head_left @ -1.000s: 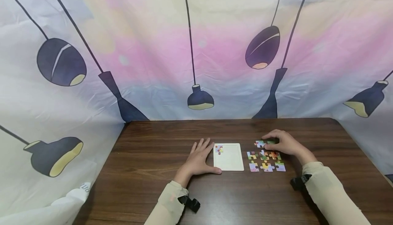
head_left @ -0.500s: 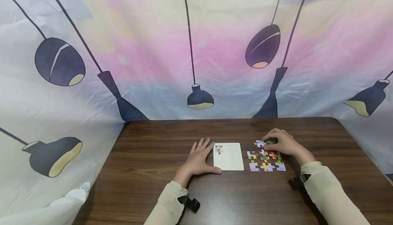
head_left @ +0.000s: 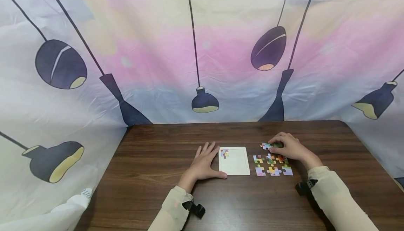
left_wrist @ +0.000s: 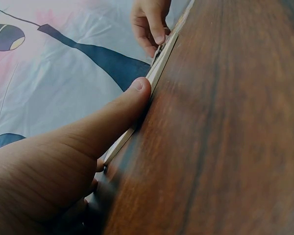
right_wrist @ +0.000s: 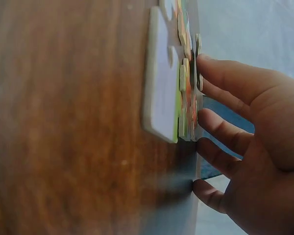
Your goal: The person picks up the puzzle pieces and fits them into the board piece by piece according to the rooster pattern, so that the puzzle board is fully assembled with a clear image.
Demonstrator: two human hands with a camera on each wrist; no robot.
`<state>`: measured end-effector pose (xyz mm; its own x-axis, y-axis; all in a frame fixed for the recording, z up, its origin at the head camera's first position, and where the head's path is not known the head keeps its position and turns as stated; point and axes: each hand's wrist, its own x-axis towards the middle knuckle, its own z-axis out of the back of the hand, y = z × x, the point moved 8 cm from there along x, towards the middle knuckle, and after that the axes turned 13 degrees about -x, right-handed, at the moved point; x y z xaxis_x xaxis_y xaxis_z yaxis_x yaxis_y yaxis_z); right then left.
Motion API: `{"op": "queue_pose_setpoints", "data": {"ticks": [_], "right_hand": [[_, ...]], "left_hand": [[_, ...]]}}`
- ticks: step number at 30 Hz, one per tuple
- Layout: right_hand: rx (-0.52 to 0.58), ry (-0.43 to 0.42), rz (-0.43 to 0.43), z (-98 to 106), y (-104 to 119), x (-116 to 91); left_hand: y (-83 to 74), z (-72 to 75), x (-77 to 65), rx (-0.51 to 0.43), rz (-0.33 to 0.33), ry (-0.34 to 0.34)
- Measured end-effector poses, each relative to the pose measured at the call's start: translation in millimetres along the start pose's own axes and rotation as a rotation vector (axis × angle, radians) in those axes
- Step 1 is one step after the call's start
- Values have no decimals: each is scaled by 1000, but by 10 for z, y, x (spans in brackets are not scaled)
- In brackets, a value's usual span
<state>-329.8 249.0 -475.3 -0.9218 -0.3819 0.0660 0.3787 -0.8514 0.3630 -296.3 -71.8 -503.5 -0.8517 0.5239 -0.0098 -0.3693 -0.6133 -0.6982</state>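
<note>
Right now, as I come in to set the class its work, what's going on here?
A person is handling a jigsaw puzzle. The left hand, fingers spread, rests along the left edge of the white board, with a small coloured patch in its far left corner. The right hand pinches a piece in the far row; whether it is lifted is hard to tell. The other pieces lie in rows on the table, right of the board.
</note>
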Motion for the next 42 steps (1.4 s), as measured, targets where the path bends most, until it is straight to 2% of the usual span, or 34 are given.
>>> {"op": "queue_pose_setpoints", "data": {"ticks": [5, 9, 17, 24, 35, 42], "right_hand": [[23, -10, -12, -5, 28, 1], [45, -10, 16, -29, 111, 26], [54, -39, 39, 1, 295, 131], [114, -21, 54, -109, 507, 231], [140, -17, 170, -272, 889, 334], [112, 2, 224, -359, 1077, 392]], "left_hand": [[-14, -5, -12, 1, -15, -3], [1, -20, -38, -2, -9, -2], [-37, 8, 3, -10, -17, -10], [-21, -1, -5, -3, -8, -2], [-10, 1, -22, -4, 0, 1], [-13, 3, -27, -5, 8, 7]]}}
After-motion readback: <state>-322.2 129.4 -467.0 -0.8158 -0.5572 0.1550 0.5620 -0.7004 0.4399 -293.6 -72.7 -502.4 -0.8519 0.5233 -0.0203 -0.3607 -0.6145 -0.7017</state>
